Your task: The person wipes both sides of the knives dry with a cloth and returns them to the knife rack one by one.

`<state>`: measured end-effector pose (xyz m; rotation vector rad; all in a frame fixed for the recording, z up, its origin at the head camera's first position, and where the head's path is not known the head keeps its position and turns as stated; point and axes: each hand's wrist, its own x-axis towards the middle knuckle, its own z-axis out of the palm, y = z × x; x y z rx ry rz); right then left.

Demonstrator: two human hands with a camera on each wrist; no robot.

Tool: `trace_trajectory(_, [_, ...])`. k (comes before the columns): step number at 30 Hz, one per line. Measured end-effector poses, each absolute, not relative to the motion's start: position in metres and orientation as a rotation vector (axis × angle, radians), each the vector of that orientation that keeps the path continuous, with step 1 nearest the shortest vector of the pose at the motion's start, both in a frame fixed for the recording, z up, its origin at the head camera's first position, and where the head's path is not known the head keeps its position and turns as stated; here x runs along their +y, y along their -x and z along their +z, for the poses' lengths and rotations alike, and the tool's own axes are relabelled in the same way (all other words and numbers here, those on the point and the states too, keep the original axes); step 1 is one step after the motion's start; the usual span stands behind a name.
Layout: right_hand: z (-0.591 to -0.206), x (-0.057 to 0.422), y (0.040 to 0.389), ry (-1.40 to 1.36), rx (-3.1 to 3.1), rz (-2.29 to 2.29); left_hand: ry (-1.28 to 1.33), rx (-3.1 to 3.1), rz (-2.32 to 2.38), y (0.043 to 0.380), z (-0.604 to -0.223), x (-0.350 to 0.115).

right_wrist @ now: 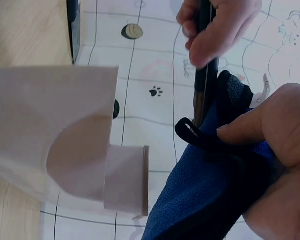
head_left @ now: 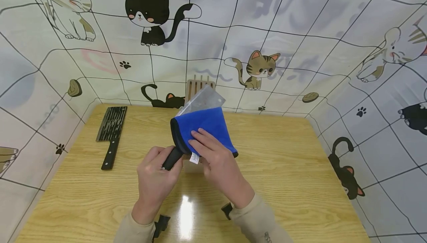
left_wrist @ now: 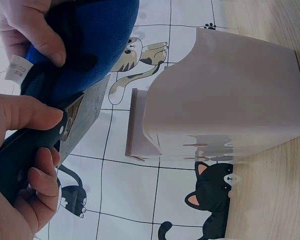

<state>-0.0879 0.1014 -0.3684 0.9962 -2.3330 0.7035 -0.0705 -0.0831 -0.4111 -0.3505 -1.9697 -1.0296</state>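
A white tag (head_left: pixel 194 158) is sticking out from the blue cloth (head_left: pixel 211 120), its print too small for reading; a pale holder (left_wrist: pixel 230 90) is standing behind, and a dark cleaver (head_left: pixel 112 135) is lying at left. The left hand (head_left: pixel 156 174) is gripping a knife (head_left: pixel 205 100) by its handle, and the right hand (head_left: pixel 221 163) is pinching the cloth over its blade, just beyond this grip.

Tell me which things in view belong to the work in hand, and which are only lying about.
In the work:
blue fabric cloth, in the right hand
broad grey metal knife, its black handle in the left hand

Apparently idle:
dark, rectangular metal cleaver, lying left of both hands
pale beige, slotted holder, standing untouched
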Motion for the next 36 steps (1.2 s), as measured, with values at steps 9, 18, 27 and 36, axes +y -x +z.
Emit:
trace_trajectory(9, [-0.366,0.112,0.108,-0.889,-2.379,0.721,0.36,-1.949,-1.033,0.068,-0.41,-0.082])
trace_trajectory(18, [-0.362,0.122,0.13,-0.814,-2.384,0.704,0.369,-1.931,-1.038,0.068,-0.411,-0.083])
trace_trajectory(27, [-0.358,0.132,0.149,-0.741,-2.408,0.708,0.373,-1.935,-1.043,0.066,-0.409,-0.083])
trace_trajectory(36, [-0.357,0.134,0.158,-0.676,-2.447,0.694,0.376,-1.938,-1.053,0.067,-0.407,-0.083])
